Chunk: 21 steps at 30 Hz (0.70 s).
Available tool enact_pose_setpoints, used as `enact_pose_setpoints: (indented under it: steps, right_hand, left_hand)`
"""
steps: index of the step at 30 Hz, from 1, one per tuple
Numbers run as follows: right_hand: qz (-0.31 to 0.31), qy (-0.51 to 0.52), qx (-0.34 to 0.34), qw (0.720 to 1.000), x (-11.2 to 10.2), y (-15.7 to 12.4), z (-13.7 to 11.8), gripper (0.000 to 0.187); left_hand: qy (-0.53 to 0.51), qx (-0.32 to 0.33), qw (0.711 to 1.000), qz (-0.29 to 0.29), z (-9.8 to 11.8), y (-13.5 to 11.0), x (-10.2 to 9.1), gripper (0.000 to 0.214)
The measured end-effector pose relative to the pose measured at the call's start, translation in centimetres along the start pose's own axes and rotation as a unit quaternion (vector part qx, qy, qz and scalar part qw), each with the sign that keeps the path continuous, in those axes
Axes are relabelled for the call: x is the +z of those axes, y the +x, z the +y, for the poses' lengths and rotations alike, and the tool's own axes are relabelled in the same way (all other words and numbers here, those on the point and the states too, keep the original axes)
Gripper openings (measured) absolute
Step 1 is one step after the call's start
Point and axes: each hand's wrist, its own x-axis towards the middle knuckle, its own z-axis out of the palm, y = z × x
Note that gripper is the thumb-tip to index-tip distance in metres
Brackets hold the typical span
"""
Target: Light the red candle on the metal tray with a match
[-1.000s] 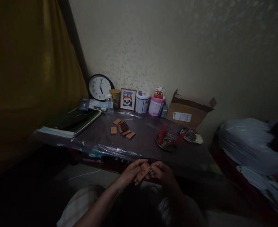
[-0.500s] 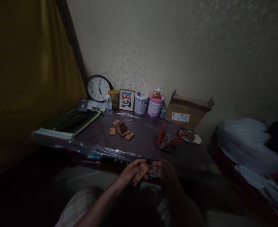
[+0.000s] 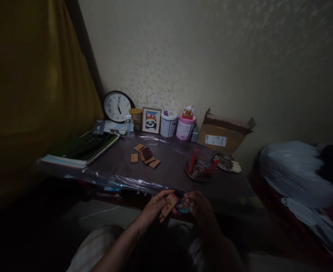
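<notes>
Both hands meet just below the front edge of the dark table. My left hand is closed round a small tan box, held tilted. My right hand is closed too, its fingertips pinching something small and thin next to the box's right end; what it is I cannot make out. On the table beyond lie several flat tan boxes in a loose cluster, some spread like a fan.
A metal dish with red candles and a second dish of sticks sit at the right. Books, a clock, a framed picture, tins and a cardboard box line the wall. A white bag lies right.
The hands stay together in front of the table; the tan box has tilted slightly and the right fingers have shifted at its end. The camera has drifted a little.
</notes>
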Motion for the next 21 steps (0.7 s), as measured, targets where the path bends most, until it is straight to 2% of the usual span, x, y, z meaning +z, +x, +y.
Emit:
enact_pose_setpoints:
  steps: [7,14,16,18,21]
  right_hand:
    - [0.014,0.02,0.004,1.0,-0.1,0.4,0.6,0.021]
    - [0.04,-0.015,-0.042,0.998,0.1,-0.5,0.7,0.018]
    - [0.047,-0.072,-0.089,0.992,0.2,-0.7,1.1,0.017]
    - [0.039,-0.126,-0.171,0.976,0.2,-0.7,1.7,0.017]
    - [-0.022,-0.21,-0.287,0.935,0.3,-0.6,2.7,0.023]
  left_hand:
    - [-0.003,-0.004,1.0,0.012,0.1,0.0,0.2,0.057]
    - [-0.02,0.031,0.998,0.041,-0.3,0.6,0.3,0.061]
    - [-0.025,0.043,0.998,0.045,-0.3,0.7,0.3,0.061]
    - [-0.029,0.054,0.997,0.048,-0.4,0.9,0.3,0.06]
    - [-0.045,0.074,0.995,0.054,-0.4,1.0,0.3,0.054]
